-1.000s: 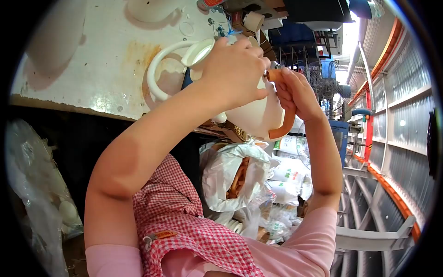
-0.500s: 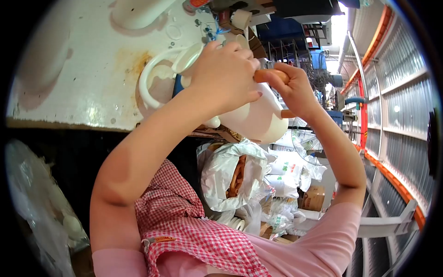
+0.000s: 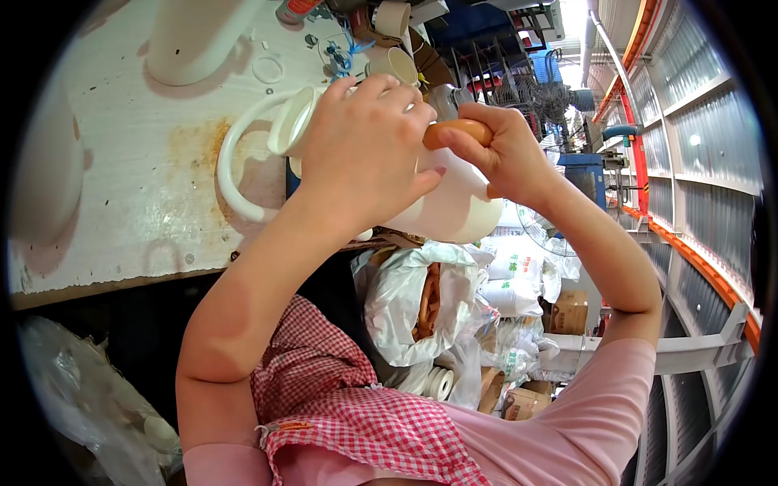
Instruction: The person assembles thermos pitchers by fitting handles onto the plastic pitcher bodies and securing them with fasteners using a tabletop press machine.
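Observation:
My left hand (image 3: pixel 369 150) is wrapped over a white plastic vessel (image 3: pixel 458 202), its back to the camera. The vessel lies tilted at the table's edge. My right hand (image 3: pixel 510 154) grips a curved orange-brown handle (image 3: pixel 463 132), thumb along it. One end of the handle meets the vessel beside my left fingers; its lower end shows below my right hand against the vessel's side. How the end joins is hidden. Left of my left hand are a white funnel-shaped opening (image 3: pixel 293 121) and a large white curved loop (image 3: pixel 229 166).
White vessels (image 3: pixel 194 40) stand on the stained white table (image 3: pixel 121 146). A beige cup (image 3: pixel 392 66) is near its back edge. Below the table's edge hangs a white bag (image 3: pixel 397 316) holding orange-brown parts (image 3: pixel 429 300). A wire fan (image 3: pixel 531 101) and cartons (image 3: pixel 567 312) are beyond.
My right hand has turned and moved slightly up, swinging the orange-brown handle with it. My left hand stays on the vessel. The camera view has shifted, moving the table's items lower and leftward.

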`<control>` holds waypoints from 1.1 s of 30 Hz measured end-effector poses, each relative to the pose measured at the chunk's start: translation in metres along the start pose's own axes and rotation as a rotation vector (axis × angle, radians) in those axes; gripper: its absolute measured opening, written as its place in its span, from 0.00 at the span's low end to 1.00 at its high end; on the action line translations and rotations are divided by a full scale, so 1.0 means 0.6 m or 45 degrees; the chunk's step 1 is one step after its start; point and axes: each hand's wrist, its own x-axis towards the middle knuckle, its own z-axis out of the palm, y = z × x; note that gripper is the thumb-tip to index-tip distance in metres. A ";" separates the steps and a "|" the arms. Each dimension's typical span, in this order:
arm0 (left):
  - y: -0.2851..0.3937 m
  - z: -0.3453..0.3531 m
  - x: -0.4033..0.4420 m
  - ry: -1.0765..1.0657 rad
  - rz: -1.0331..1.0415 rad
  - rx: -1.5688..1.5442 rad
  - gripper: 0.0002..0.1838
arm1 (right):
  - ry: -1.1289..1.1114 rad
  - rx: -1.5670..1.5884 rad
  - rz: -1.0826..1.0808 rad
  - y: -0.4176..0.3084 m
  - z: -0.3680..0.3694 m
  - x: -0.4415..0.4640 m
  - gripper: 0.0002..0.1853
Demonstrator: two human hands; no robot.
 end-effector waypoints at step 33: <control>0.098 0.053 0.082 -0.126 -0.160 -0.378 0.18 | 0.851 1.841 0.211 0.285 0.207 -0.137 0.22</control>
